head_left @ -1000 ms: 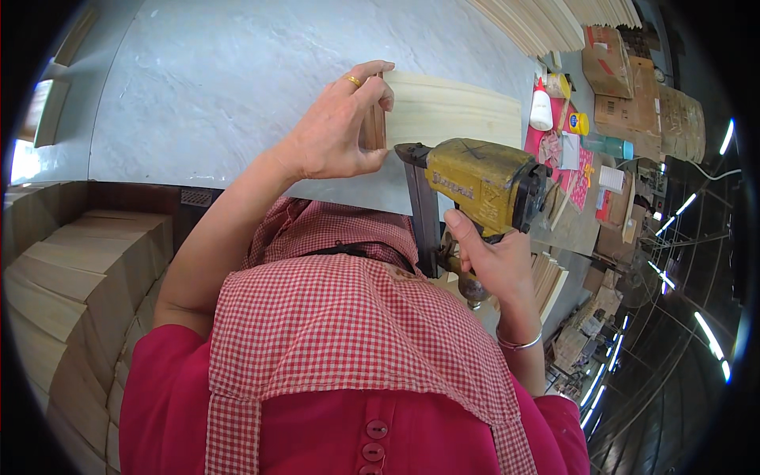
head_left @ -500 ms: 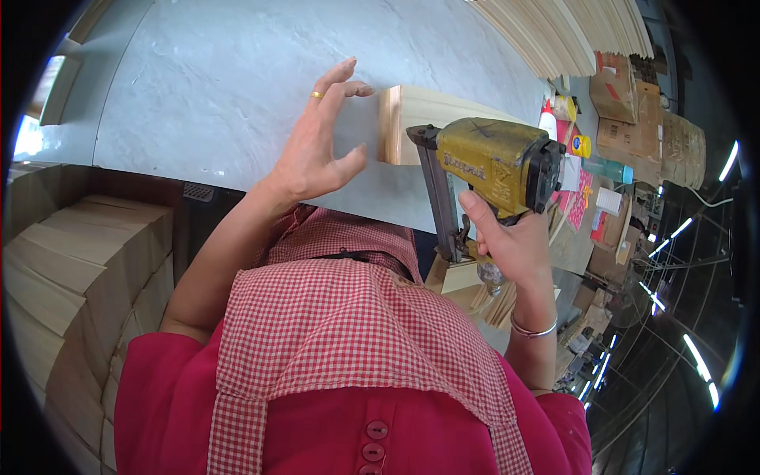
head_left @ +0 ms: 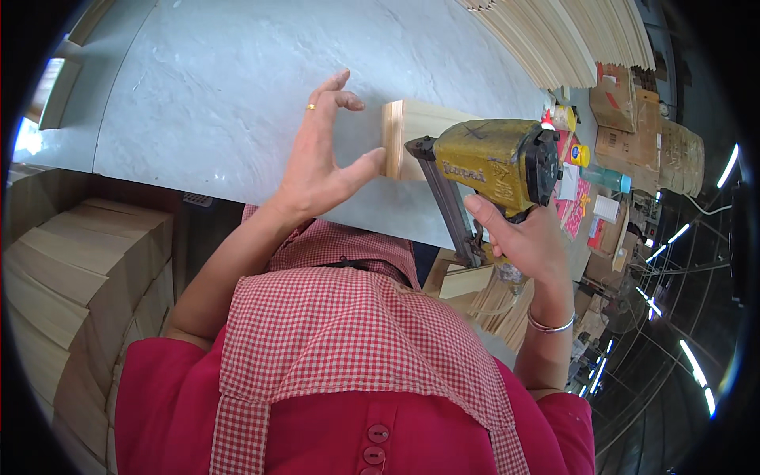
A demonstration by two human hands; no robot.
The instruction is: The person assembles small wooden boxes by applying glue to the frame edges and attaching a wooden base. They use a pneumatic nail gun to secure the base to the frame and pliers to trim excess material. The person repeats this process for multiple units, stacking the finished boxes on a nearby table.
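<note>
pale wood piece (head_left: 412,131), upper ctr, just right of l hand (head_left: 321,170), spread wide, empty; r hand (head_left: 538,241) grips yellow nail gun (head_left: 484,158).

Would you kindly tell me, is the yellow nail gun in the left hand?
No, the right hand grips the yellow nail gun, while the left hand is open.

Brown cardboard boxes (head_left: 625,144) sit near a blue-capped bottle (head_left: 606,179) and a yellow-lidded jar (head_left: 580,154), strip lights (head_left: 693,362) glowing beyond.

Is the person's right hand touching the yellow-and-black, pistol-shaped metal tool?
Touching: the head view shows the right hand wrapped around the yellow-and-black metal tool below its body.
</note>
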